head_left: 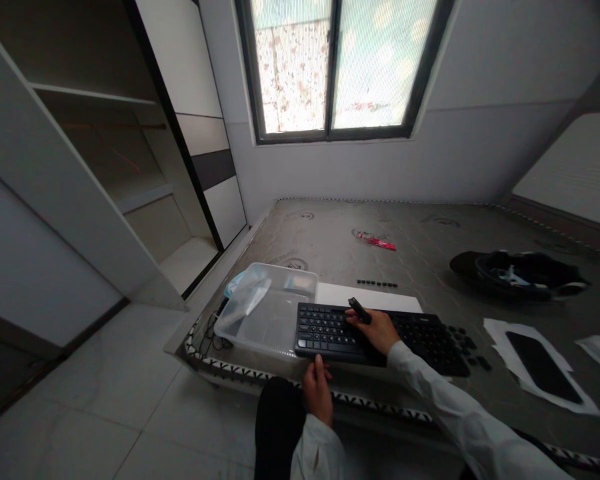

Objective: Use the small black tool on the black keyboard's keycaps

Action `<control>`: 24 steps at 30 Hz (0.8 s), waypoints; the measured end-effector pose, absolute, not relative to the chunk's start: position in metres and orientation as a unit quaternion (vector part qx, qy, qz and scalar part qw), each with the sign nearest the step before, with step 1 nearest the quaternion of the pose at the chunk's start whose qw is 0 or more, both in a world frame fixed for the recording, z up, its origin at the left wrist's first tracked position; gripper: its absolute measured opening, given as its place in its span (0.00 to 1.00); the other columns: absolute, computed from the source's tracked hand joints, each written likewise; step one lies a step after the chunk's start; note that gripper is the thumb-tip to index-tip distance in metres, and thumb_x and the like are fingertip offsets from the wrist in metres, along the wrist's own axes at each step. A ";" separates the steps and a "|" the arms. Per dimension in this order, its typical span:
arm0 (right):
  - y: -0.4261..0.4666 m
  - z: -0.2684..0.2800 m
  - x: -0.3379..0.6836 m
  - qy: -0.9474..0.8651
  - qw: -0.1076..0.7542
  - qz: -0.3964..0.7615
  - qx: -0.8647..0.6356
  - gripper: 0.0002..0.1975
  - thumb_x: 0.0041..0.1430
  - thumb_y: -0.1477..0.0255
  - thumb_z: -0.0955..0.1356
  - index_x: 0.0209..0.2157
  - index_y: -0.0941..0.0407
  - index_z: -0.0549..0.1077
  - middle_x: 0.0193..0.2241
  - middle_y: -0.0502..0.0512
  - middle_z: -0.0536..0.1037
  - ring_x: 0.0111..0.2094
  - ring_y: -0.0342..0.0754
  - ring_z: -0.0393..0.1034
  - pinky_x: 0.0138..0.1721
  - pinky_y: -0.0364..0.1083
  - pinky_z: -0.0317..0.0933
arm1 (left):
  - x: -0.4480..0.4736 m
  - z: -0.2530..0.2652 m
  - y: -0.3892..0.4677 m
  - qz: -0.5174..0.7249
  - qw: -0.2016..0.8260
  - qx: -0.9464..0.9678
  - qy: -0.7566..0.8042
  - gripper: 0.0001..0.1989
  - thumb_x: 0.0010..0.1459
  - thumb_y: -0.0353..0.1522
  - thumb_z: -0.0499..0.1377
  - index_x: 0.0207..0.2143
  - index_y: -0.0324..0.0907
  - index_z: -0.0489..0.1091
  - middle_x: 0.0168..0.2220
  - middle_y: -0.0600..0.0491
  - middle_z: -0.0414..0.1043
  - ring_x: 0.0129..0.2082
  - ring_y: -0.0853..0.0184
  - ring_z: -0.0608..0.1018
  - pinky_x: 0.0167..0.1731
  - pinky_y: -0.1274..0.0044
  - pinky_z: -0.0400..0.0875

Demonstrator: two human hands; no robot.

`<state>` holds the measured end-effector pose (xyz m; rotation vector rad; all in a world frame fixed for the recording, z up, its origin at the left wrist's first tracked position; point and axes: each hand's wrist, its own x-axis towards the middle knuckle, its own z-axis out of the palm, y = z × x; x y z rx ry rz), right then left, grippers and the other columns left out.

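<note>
A black keyboard [330,327] lies along the near side of the mattress. Over its middle, my right hand [379,330] is closed round a short black stick-like tool [359,311], tilted up to the left; its exact kind is too small to tell. Loose black keycaps [464,341] are scattered beside the keyboard's right end, and a row of keycaps [377,283] sits behind it. My left hand [318,389] is at the keyboard's front edge above my knee, thumb stretched up and fingers loosely bent and apart. Nothing shows in it; whether the thumb touches the keyboard is unclear.
A clear plastic box [265,320] with small packets stands left of the keyboard. Behind lie a white sheet [370,297] and a red item [380,243]. Rightward are a black cap [525,277] and a dark phone-like slab [544,367] on white paper. An open wardrobe [190,260] stands left.
</note>
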<state>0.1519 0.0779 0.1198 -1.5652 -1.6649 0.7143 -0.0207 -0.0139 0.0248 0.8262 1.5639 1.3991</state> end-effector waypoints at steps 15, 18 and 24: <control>0.076 0.123 0.151 -0.635 0.371 0.289 -0.613 0.15 0.49 0.61 0.70 0.36 0.53 0.79 0.33 0.53 0.81 0.40 0.56 0.75 0.45 0.51 0.63 | -0.021 0.025 -0.014 0.560 0.439 0.323 0.624 0.31 0.50 0.60 0.49 0.22 0.40 0.68 0.17 0.56 0.65 0.18 0.70 0.67 0.24 0.77 0.61; 0.075 0.123 0.150 -0.635 0.372 0.291 -0.611 0.14 0.48 0.61 0.70 0.36 0.53 0.79 0.34 0.53 0.81 0.40 0.56 0.74 0.45 0.51 0.63 | -0.021 0.025 -0.013 0.560 0.441 0.319 0.624 0.32 0.49 0.60 0.49 0.22 0.40 0.68 0.18 0.56 0.64 0.18 0.70 0.67 0.24 0.76 0.62; 0.076 0.121 0.151 -0.638 0.372 0.288 -0.610 0.15 0.48 0.61 0.70 0.36 0.53 0.79 0.33 0.53 0.81 0.39 0.56 0.75 0.44 0.50 0.64 | -0.021 0.026 -0.013 0.559 0.445 0.319 0.623 0.32 0.49 0.60 0.49 0.23 0.40 0.69 0.18 0.55 0.65 0.18 0.70 0.67 0.24 0.76 0.62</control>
